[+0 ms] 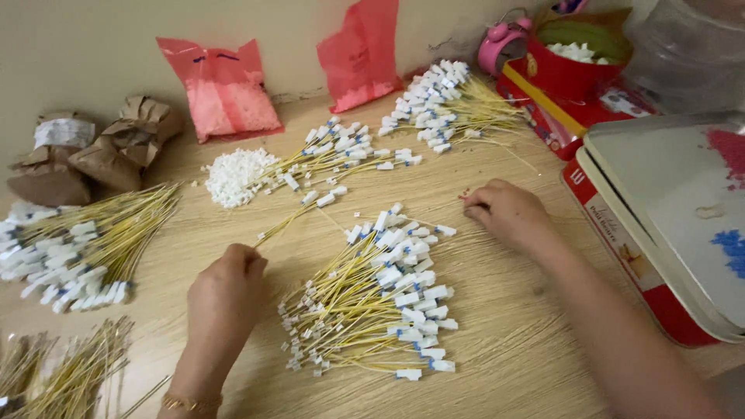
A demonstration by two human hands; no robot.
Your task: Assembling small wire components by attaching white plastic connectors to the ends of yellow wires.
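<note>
Against the wall ahead of me lean two pink plastic bags, with two crumpled brown paper parcels to their left. At the far right corner of my worktop a pink alarm clock stands beside a red bowl on flat red boxes.

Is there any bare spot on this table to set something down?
Yes: bare wood lies between the right hand and the red box, running toward the near edge beside the middle wire pile. A smaller patch sits between the left hand and the left wire bundle. The back, by the pink bags, is crowded.
</note>
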